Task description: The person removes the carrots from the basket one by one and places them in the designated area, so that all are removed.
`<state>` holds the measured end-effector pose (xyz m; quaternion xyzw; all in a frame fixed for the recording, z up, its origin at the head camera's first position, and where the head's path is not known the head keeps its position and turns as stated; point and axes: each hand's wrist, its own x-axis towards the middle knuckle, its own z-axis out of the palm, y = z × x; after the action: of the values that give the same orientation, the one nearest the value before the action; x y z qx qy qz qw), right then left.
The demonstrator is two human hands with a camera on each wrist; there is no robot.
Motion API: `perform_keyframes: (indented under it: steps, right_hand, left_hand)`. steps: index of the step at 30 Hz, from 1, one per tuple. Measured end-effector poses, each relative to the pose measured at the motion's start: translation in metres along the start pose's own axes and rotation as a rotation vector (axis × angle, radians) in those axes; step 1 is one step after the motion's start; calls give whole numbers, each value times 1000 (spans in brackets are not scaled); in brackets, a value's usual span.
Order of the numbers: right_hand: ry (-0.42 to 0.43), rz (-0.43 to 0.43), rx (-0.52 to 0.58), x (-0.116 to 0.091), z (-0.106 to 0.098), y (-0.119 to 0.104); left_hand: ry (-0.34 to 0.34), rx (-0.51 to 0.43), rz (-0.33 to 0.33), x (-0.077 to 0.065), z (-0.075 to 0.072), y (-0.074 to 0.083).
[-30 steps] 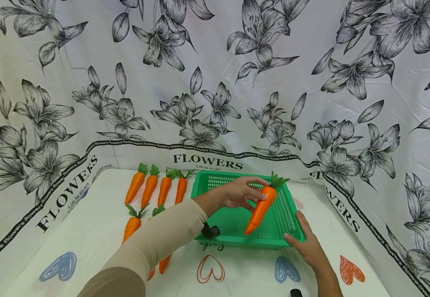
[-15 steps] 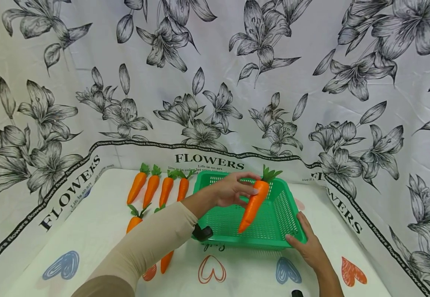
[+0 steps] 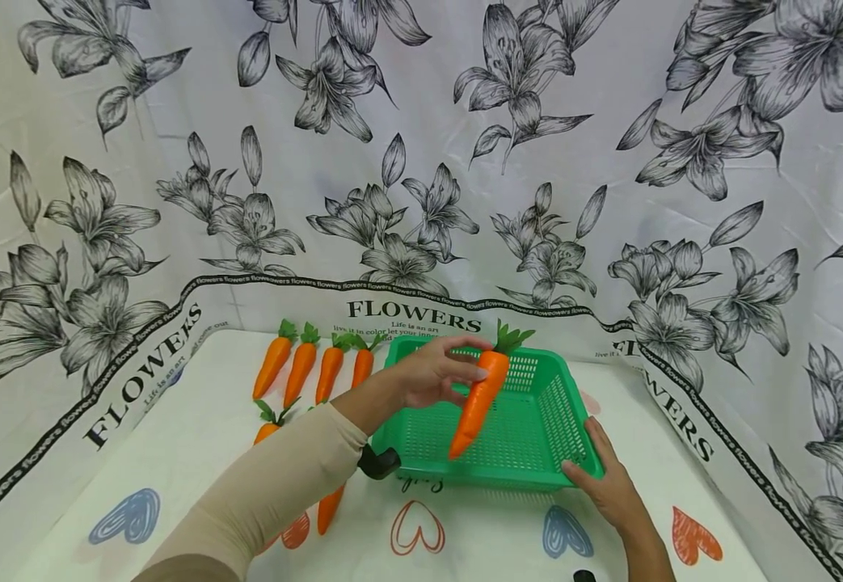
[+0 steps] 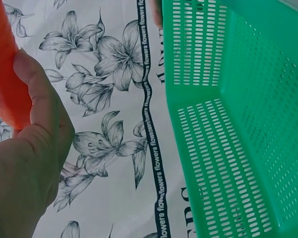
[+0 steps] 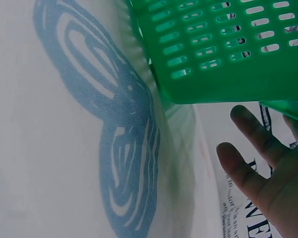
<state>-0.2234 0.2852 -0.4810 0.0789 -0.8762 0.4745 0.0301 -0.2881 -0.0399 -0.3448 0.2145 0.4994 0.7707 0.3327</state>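
Note:
My left hand (image 3: 436,373) grips an orange carrot (image 3: 481,404) with a green leafy top, fingers and thumb around its upper part. The carrot hangs tilted above the green perforated basket (image 3: 530,474), leaves up and tip toward me. In the left wrist view the carrot (image 4: 9,74) is partly cut off at the edge, apart from the basket (image 4: 176,134). My right hand (image 3: 606,477) holds the basket's near right corner, thumb over the front rim and fingers along the outer right side. Two spread fingers of that hand (image 5: 273,178) show in the right wrist view.
Several carrots (image 3: 301,372) lie in a row to the left of the basket. More carrots (image 3: 330,511) lie nearer, partly hidden by my left sleeve (image 3: 268,493). A flower-printed cloth (image 3: 406,218) rises behind the white, heart-printed table cover (image 3: 494,537).
My left hand has drifted left over the basket with the carrot still in its grip. The right hand keeps its place at the basket's corner. The head view has shifted slightly.

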Motion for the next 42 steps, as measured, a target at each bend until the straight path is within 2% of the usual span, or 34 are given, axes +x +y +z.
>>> perform_keyframes:
  steps: [9, 20, 27, 42]
  right_hand:
    - [-1, -1, 20, -1, -1, -2]
    - [-5, 3, -5, -1, 0, 1]
    - [-9, 6, -5, -1, 0, 2]
    - [-4, -31, 14, -1, -1, 4]
  left_hand:
    - [16, 7, 39, -22, -3, 9]
    - [21, -14, 53, -42, -13, 14]
    - [53, -6, 70, -54, -18, 20]
    - [95, 40, 163, -78, -20, 33]
